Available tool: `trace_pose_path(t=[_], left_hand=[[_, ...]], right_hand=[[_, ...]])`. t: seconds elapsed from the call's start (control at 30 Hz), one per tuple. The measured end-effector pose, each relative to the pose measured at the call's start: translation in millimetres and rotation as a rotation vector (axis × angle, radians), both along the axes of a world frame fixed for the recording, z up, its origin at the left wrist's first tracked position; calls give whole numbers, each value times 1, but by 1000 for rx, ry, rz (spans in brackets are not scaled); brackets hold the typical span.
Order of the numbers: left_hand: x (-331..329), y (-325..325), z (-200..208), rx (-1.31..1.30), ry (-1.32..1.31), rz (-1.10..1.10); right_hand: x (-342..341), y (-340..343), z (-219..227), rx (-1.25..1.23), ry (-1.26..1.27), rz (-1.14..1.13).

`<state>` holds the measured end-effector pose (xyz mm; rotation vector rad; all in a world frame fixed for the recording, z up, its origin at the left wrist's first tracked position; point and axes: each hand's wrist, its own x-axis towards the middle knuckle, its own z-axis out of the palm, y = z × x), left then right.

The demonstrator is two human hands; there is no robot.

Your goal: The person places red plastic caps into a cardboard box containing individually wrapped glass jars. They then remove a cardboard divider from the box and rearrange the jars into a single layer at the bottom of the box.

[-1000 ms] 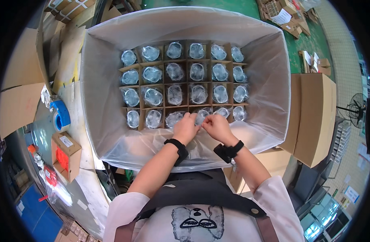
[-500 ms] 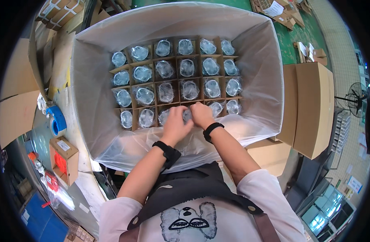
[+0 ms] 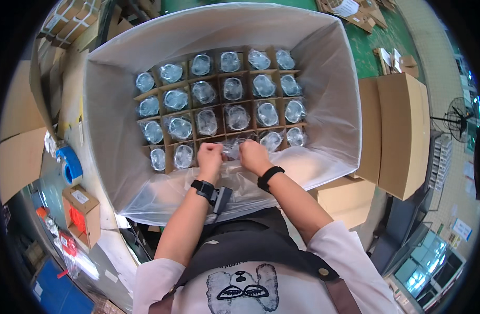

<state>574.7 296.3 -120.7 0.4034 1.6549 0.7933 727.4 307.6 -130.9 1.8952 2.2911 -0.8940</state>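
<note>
A large carton point(image 3: 324, 78), lined with a translucent plastic bag, holds rows of round clear items point(image 3: 237, 117) wrapped in plastic film, each in a cell of a cardboard divider point(image 3: 220, 104). Over the near row, my left hand point(image 3: 211, 158) is closed, its fingertips pinching one side of a crinkled clear plastic wrapper point(image 3: 231, 148). The wrapper's other side is in the closed fingers of my right hand point(image 3: 254, 156). Both hands hide part of the cells beneath them. Loose folds of the liner lie under my wrists.
Left of the carton, a workbench carries a blue tape roll point(image 3: 71, 165) and a small open box point(image 3: 81, 215) with red contents. Brown cartons point(image 3: 402, 136) stand on the right, with a black fan point(image 3: 456, 120) beyond.
My hands have moved apart, the left one leftward and slightly down, with the wrapper spread between them. The whole view has shifted slightly.
</note>
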Motion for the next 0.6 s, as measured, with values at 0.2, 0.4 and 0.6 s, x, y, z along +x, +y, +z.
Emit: trace_pose_path(t=[0.2, 0.4, 0.6], left_hand=[[-3, -1, 17, 288, 438, -279], [33, -2, 54, 539, 977, -1194], [42, -3, 23, 521, 1075, -1214]], right_hand=[[54, 19, 110, -309, 209, 79], [75, 58, 29, -313, -335, -54], [87, 41, 6, -260, -129, -228]])
